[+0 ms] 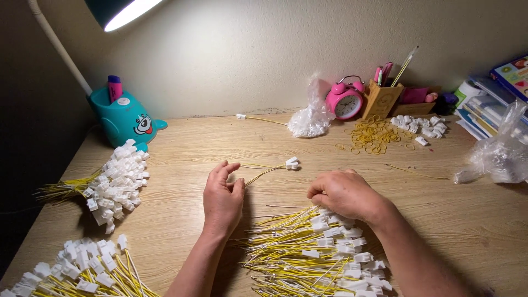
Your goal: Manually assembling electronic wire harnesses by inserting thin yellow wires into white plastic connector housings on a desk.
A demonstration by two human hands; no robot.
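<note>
Pinching yellow wires [263,171], left hand [223,197] fingers curled; right hand [346,193] fingers bent, digging into wire pile [313,253].

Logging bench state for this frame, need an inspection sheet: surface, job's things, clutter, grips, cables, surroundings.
Surface: wooden desk, lamp-lit.
Job's things: wire pile with white connectors near both hands; two wires lying apart from it.
Clutter: bundle, second bundle, rubber bands, loose connectors, bags.
Grips: left hand pinching a wire; right hand resting on the pile, fingers curled.
Cables: nothing seen beyond the wires.
Surroundings: teal lamp base, pink clock, pen holder, books.
</note>
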